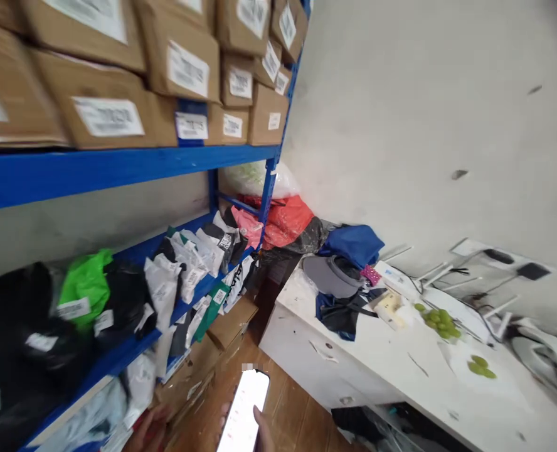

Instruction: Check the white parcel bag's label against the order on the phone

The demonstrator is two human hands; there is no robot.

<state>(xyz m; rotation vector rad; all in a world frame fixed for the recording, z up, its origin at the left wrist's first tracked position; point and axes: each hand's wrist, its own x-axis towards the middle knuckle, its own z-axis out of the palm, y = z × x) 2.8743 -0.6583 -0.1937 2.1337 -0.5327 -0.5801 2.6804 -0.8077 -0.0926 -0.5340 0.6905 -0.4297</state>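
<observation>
Fingers [262,424] around bright phone [245,411]

The left hand [149,430] is blurred, the phone [244,411] cut off below.

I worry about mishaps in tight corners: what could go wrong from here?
The phone, in the right hand over the floor, might slip and drop. Several bags overhang the shelf; the left hand, low beside it, could knock one down. Grapes lie near cables on the table, so juice might reach them.
</observation>
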